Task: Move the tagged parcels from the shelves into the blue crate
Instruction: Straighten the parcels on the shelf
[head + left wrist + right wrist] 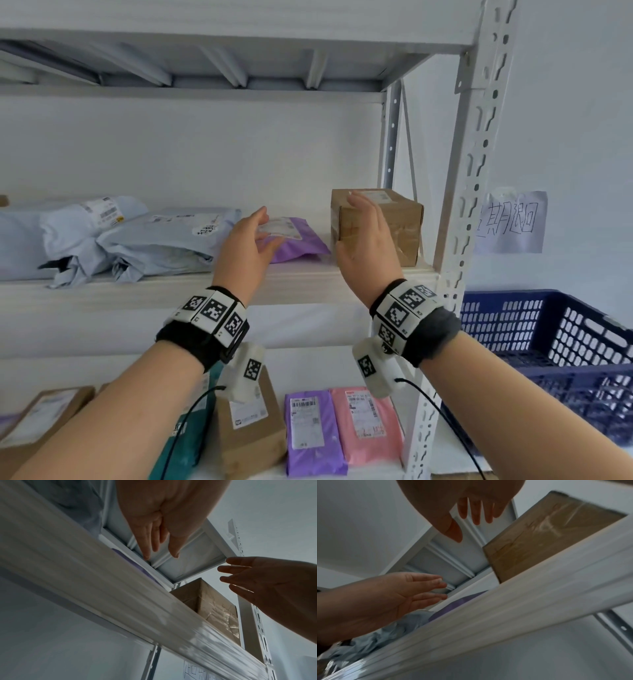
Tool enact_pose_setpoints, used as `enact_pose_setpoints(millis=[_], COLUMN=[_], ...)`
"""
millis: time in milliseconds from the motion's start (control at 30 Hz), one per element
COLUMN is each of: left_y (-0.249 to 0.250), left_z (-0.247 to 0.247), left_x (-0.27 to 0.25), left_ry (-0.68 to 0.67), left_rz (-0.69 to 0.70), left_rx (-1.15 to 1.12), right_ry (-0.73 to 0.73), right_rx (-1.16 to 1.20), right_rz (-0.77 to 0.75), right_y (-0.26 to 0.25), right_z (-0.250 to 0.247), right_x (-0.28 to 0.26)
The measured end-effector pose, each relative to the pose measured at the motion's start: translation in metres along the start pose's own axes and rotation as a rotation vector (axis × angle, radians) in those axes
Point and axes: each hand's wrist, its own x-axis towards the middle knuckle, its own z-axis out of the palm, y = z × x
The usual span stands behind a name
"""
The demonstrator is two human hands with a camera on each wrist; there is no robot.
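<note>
My left hand [247,240] and right hand [363,240] hover spread, holding nothing, by the brown box [394,222]; the blue crate [548,342] shows no parcels.

Brown box [376,226], purple mailer [298,240], blue crate [548,329], white shelf [171,291].

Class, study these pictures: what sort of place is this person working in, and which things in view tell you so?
Probably a parcel storeroom or courier pickup point: white metal shelving holds labelled mailer bags and a taped cardboard box, with a blue crate beside it for collecting them.
</note>
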Motion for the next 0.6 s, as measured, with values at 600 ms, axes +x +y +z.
enact_pose_setpoints(millis=[600], left_y=[-0.020], left_z=[-0.007], left_x=[0.000], left_ry=[-0.186], left_rz=[0.074], left_rx=[0.392], right_ry=[-0.495], right_rx=[-0.116], right_rz=[0.109], right_y=[-0.018], right_z=[0.067], right_x=[0.018])
